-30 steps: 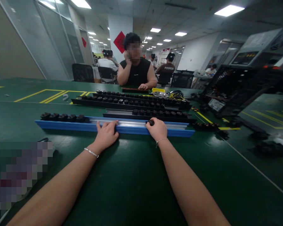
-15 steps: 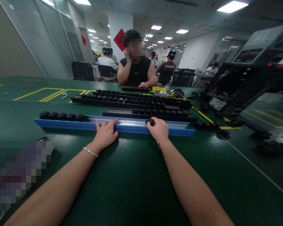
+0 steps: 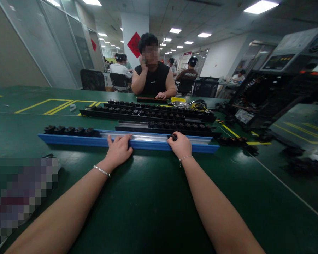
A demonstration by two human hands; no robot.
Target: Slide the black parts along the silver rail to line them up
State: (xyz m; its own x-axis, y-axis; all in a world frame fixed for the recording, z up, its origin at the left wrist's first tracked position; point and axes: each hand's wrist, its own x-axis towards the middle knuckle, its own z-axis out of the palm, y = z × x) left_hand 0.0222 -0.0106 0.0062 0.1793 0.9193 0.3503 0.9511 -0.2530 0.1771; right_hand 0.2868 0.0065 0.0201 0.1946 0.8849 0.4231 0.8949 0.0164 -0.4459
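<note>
A long blue rail (image 3: 151,144) with a silvery inner channel lies across the green table in front of me. Several black knob-like parts (image 3: 69,131) sit in a row at its left end. Near the middle, my left hand (image 3: 119,150) grips the rail's front side, thumb and fingers hooked over its edge. Farther right, my right hand (image 3: 181,144) pinches a small dark round part (image 3: 174,137) between thumb and fingers, at the rail's channel. The underside of that part is hidden by the fingers.
Behind the blue rail lie black rails (image 3: 103,113) with similar parts. A metal dish (image 3: 180,104) and cables (image 3: 200,105) are farther back. A machine (image 3: 254,95) stands at right, with dark parts (image 3: 307,165) nearby. Across the table sits a person (image 3: 153,79). A blurred-out object (image 3: 23,197) lies lower left.
My right hand has shifted slightly to the right along the blue rail with the small dark part still in its fingers. My left hand stays put.
</note>
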